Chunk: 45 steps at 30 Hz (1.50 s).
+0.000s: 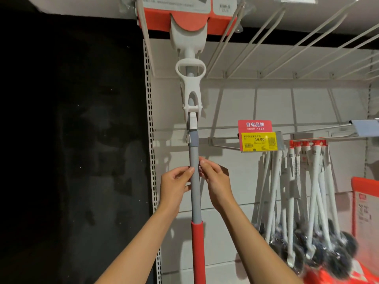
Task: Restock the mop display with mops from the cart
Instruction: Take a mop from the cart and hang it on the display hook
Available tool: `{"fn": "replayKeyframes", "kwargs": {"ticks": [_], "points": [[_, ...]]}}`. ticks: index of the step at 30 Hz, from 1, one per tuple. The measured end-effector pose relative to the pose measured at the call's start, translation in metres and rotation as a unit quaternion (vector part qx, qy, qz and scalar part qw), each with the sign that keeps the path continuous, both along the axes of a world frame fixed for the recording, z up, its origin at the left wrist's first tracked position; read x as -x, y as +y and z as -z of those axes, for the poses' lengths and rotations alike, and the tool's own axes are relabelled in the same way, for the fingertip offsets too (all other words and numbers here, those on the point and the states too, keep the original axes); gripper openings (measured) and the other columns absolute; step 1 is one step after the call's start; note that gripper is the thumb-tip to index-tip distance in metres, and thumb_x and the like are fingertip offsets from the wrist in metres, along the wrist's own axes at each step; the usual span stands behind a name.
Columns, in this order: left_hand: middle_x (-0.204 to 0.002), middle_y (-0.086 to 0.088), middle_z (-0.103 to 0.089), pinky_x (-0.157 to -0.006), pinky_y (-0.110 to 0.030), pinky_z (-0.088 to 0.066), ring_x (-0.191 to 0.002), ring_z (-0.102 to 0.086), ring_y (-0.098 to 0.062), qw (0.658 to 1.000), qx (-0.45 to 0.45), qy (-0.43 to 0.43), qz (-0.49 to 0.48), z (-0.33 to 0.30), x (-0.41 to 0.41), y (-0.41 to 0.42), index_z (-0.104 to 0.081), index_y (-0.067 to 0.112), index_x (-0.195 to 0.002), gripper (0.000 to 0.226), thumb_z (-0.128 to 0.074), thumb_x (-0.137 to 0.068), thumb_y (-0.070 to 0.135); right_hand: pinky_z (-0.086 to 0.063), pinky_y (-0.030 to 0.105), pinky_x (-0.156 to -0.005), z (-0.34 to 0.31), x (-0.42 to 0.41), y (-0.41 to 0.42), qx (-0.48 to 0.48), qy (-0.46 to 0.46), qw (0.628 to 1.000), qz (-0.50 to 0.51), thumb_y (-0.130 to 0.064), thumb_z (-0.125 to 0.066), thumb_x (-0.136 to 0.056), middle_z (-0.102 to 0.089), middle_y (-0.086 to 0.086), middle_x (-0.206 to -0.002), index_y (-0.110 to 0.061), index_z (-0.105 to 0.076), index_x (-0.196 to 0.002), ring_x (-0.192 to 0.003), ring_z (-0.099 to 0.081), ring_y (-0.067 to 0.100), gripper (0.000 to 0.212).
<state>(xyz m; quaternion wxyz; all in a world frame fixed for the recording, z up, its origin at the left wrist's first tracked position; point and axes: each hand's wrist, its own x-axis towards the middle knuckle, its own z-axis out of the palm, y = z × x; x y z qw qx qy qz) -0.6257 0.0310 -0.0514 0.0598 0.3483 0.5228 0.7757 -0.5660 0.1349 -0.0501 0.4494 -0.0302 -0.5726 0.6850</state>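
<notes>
Both arms raised. Mop (194,181) held upright, head up at left of display; grey shaft pinched between left hand (174,187) and right hand (215,181). Brushes (311,201) hung on hook at right, under price tag (258,141).

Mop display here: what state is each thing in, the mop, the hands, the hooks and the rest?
Mop: upright, head up at the top shelf, held by its grey pole.
Left hand: fingers curled on the pole.
Right hand: fingertips pinching the pole.
Upper wire hooks: bare, nothing hanging.
Brushes: hanging from a lower hook, heads down.
Price tag: clipped at a hook's end, facing out.
</notes>
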Motion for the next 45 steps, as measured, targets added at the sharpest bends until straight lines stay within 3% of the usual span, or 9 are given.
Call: {"fn": "replayKeyframes", "kwargs": {"ticks": [5, 8, 10, 13, 19, 23, 31, 40, 45], "points": [[-0.091, -0.008, -0.078, -0.066, -0.028, -0.060, -0.088, -0.075, -0.025, 0.999, 0.039, -0.032, 0.003, 0.025, -0.001, -0.002, -0.078, 0.013, -0.097, 0.013, -0.067, -0.096, 0.021, -0.053, 0.019, -0.085, -0.019, 0.001, 0.004, -0.038, -0.023, 0.999, -0.030, -0.030, -0.071, -0.092, -0.076, -0.006, -0.106, -0.019, -0.074, -0.110, -0.101, -0.070, 0.006, 0.021], [-0.089, -0.012, -0.077, -0.077, -0.046, -0.063, -0.084, -0.075, -0.031, 0.996, 0.080, -0.037, 0.015, 0.043, -0.003, -0.002, -0.075, 0.008, -0.095, 0.021, -0.064, -0.098, 0.025, -0.054, 0.017, -0.079, -0.034, 0.001, 0.003, -0.082, -0.016, 0.995, -0.054, -0.024, -0.067, -0.096, -0.077, -0.008, -0.093, -0.020, -0.075, -0.099, -0.093, -0.070, 0.007, 0.010], [-0.088, -0.013, -0.076, -0.083, -0.050, -0.061, -0.080, -0.075, -0.030, 0.995, 0.085, -0.045, 0.026, 0.051, -0.005, -0.001, -0.073, 0.005, -0.098, 0.024, -0.061, -0.100, 0.025, -0.054, 0.018, -0.076, -0.040, 0.002, 0.004, -0.098, -0.018, 0.993, -0.057, -0.023, -0.065, -0.097, -0.076, -0.006, -0.085, -0.016, -0.076, -0.095, -0.085, -0.069, 0.009, 0.013], [-0.088, -0.015, -0.076, -0.079, -0.048, -0.063, -0.079, -0.074, -0.032, 0.995, 0.084, -0.052, 0.019, 0.054, -0.005, 0.001, -0.073, 0.005, -0.099, 0.025, -0.061, -0.100, 0.027, -0.052, 0.015, -0.069, -0.042, 0.004, 0.006, -0.110, -0.023, 0.992, -0.058, -0.022, -0.064, -0.097, -0.073, -0.007, -0.076, -0.012, -0.075, -0.093, -0.075, -0.065, 0.004, 0.015], [-0.085, -0.017, -0.074, -0.061, -0.034, -0.061, -0.069, -0.072, -0.024, 0.996, 0.077, -0.044, -0.018, 0.051, 0.000, 0.008, -0.074, 0.005, -0.091, 0.029, -0.062, -0.099, 0.030, -0.054, 0.018, -0.071, -0.044, 0.019, 0.007, -0.067, -0.011, 0.996, -0.049, -0.016, -0.065, -0.096, -0.072, 0.006, -0.085, -0.013, -0.074, -0.090, -0.080, -0.065, 0.014, 0.012], [-0.079, -0.014, -0.075, -0.063, -0.039, -0.063, -0.066, -0.072, -0.022, 0.995, 0.080, -0.042, -0.030, 0.047, 0.008, 0.016, -0.074, 0.005, -0.089, 0.028, -0.062, -0.099, 0.028, -0.056, 0.024, -0.070, -0.043, 0.035, 0.010, -0.047, 0.004, 0.999, -0.022, -0.017, -0.069, -0.094, -0.070, 0.015, -0.084, -0.012, -0.077, -0.082, -0.079, -0.064, 0.022, 0.015], [-0.069, -0.014, -0.069, -0.059, -0.039, -0.060, -0.058, -0.066, -0.028, 0.996, 0.049, -0.066, -0.022, 0.031, 0.034, 0.035, -0.070, 0.001, -0.083, 0.034, -0.059, -0.102, 0.028, -0.055, 0.041, -0.081, -0.061, 0.081, 0.024, 0.048, -0.007, 0.999, -0.008, -0.013, -0.074, -0.089, -0.069, 0.018, -0.081, -0.004, -0.076, -0.081, -0.079, -0.061, 0.028, 0.012], [-0.078, -0.016, -0.069, -0.068, -0.044, -0.060, -0.065, -0.066, -0.028, 0.994, 0.064, -0.091, -0.005, 0.047, 0.081, 0.054, -0.071, 0.000, -0.095, 0.035, -0.059, -0.102, 0.032, -0.054, 0.032, -0.074, -0.047, 0.122, 0.045, 0.051, -0.011, 0.999, -0.016, -0.011, -0.074, -0.089, -0.072, 0.007, -0.073, -0.002, -0.076, -0.088, -0.071, -0.064, 0.019, 0.009], [-0.089, -0.023, -0.072, -0.065, -0.035, -0.059, -0.069, -0.069, -0.026, 0.993, 0.075, -0.092, -0.011, 0.054, 0.104, 0.067, -0.072, 0.002, -0.099, 0.033, -0.058, -0.102, 0.032, -0.055, 0.030, -0.073, -0.039, 0.144, 0.058, 0.042, -0.024, 0.999, -0.013, -0.014, -0.074, -0.089, -0.074, 0.004, -0.074, -0.006, -0.078, -0.089, -0.072, -0.067, 0.017, 0.009]]}}
